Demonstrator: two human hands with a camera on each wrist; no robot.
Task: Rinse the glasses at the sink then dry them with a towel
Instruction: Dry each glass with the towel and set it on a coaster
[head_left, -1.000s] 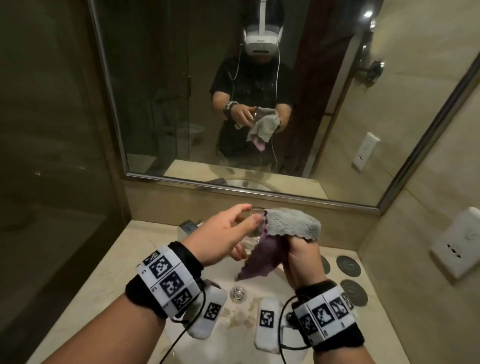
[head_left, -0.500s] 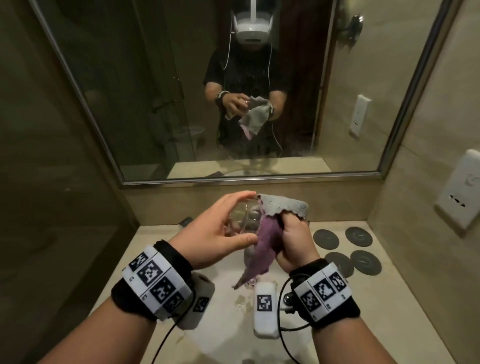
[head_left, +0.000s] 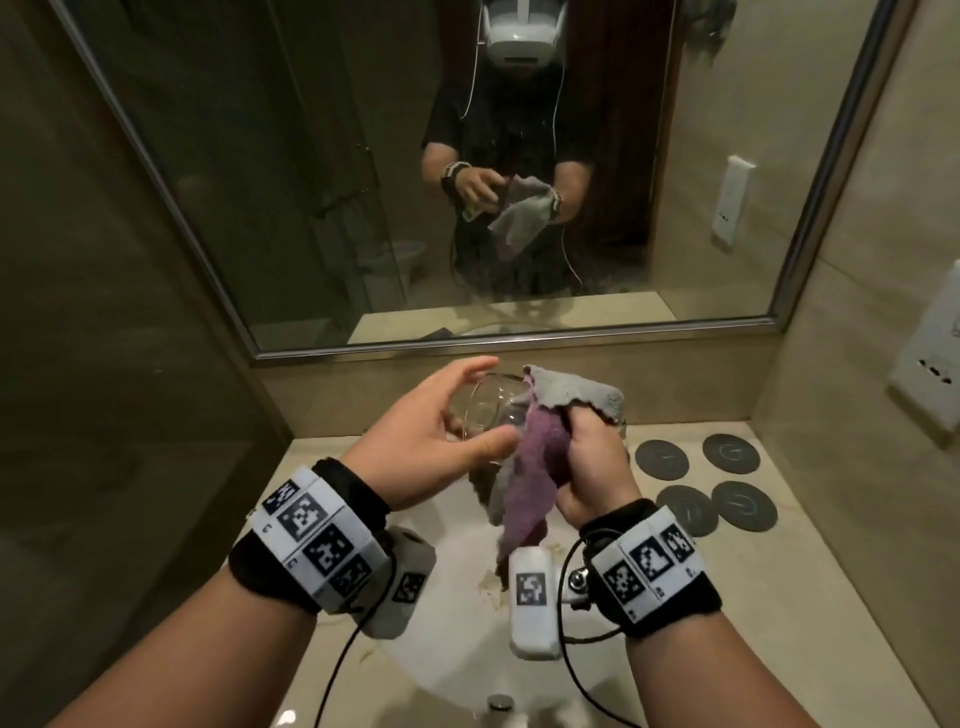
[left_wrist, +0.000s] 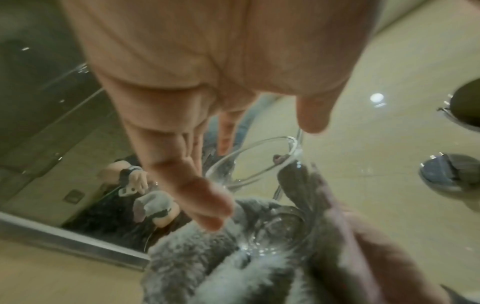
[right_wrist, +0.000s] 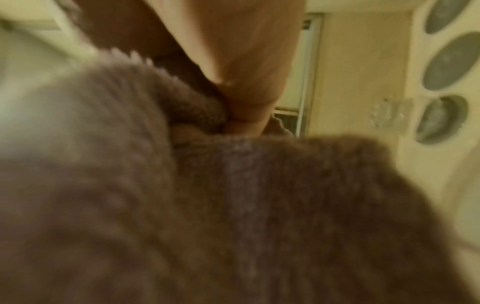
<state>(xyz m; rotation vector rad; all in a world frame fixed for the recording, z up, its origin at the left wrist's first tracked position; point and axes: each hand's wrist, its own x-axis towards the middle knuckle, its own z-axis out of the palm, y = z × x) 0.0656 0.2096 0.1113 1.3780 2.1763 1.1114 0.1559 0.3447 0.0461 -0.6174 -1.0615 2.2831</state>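
Beige stone counter (head_left: 727, 597) with a white oval sink (head_left: 457, 649) below a wall mirror (head_left: 363, 182); drying step. Right hand (head_left: 592, 467) clenches the grey-and-purple fleecy towel (head_left: 535, 457) around the clear drinking glass (head_left: 491, 410), held tilted above the sink. Left hand (head_left: 431, 441) cups its rim side, fingers (left_wrist: 205, 205) spread loosely, thumb touching. Best practice, by judgement: turn the glass steadily against the cloth, gripping gently.

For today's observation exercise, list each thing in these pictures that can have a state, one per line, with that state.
Glass: tilted, held above the sink, towel against it.
Towel: bunched, one end hanging.
Left hand: fingers straight, thumb and fingertips around the glass.
Right hand: grips the towel.
Coasters: four, lying flat on the counter.
Sink: no water running that I can see.
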